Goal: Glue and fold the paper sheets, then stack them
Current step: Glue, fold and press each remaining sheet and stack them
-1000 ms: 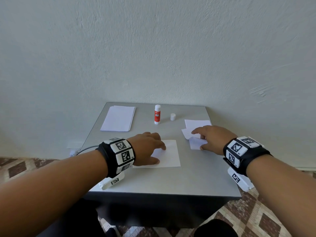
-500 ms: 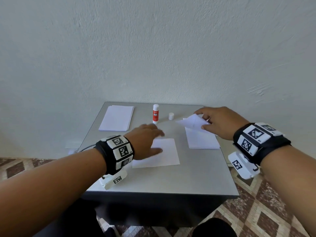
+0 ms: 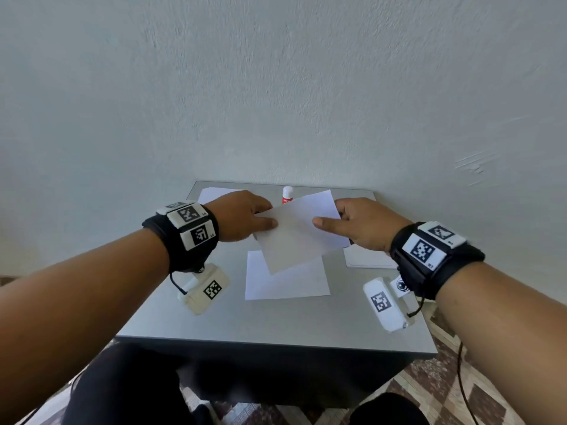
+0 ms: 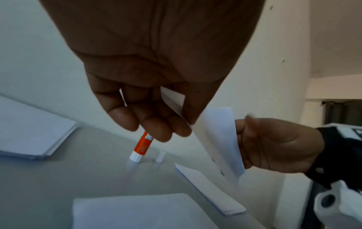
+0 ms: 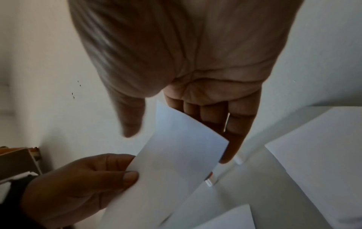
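A white paper sheet (image 3: 299, 230) is held in the air above the table, tilted, its near corner hanging over a second sheet (image 3: 285, 282) that lies flat at the table's centre. The left hand (image 3: 245, 214) pinches its nine o'clock edge; the right hand (image 3: 365, 225) grips its three o'clock edge. A thin pile of folded sheets (image 3: 365, 259) lies at three o'clock, a plain stack (image 3: 211, 193) at eleven. The orange-and-white glue stick (image 3: 287, 194) stands upright at twelve, its white cap (image 4: 160, 156) just beside it.
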